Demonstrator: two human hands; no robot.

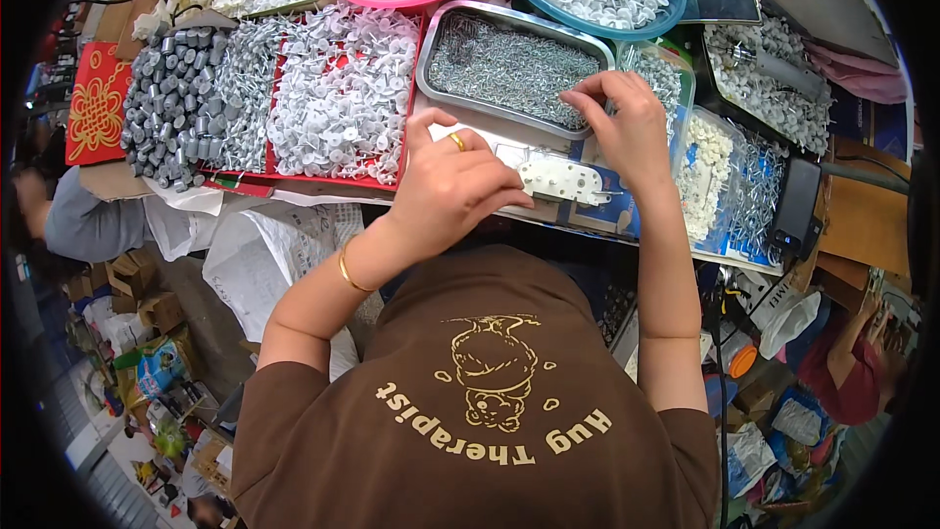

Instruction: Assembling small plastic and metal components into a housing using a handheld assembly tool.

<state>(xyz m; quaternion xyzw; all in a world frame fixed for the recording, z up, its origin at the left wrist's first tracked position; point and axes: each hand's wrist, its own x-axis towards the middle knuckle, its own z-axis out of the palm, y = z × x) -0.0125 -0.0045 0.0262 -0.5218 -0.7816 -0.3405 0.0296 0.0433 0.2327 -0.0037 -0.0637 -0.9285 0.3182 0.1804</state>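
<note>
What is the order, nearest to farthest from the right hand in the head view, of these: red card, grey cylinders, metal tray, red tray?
From the right hand:
1. Metal tray: immediately at its left.
2. Red tray: left, past the metal tray.
3. Grey cylinders: farther left.
4. Red card: at the far left end.

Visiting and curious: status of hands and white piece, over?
Left hand at white plastic piece, grip unclear. Right hand over right end of metal tray, fingers nearly pinched. Piece's top mostly uncovered. Nothing visibly in the way.
</note>
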